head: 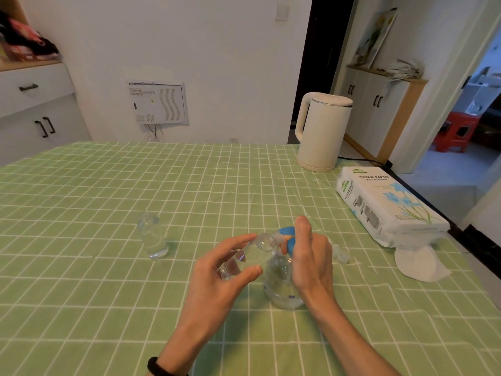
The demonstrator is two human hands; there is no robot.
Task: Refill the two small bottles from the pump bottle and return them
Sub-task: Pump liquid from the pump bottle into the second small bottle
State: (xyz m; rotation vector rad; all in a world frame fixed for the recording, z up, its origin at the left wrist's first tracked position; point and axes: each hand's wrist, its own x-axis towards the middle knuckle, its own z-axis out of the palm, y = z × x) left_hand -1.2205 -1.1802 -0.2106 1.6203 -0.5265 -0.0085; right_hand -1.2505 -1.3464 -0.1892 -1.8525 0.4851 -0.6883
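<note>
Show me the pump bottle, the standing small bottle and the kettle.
pump bottle (279,292): head view, on its clear body.
standing small bottle (153,236): head view, on its clear side.
kettle (324,131): head view, on its white wall.

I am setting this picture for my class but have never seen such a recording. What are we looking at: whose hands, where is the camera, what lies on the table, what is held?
No machine here: a person works with bare hands, and the single picture comes from a camera worn on the head, looking down. The left hand grips a small bottle, tilted with its mouth at the spout of the pump bottle. The right hand holds the blue pump head. On the green checked tablecloth stand a second small bottle and a white kettle; a tissue pack lies at the right.
</note>
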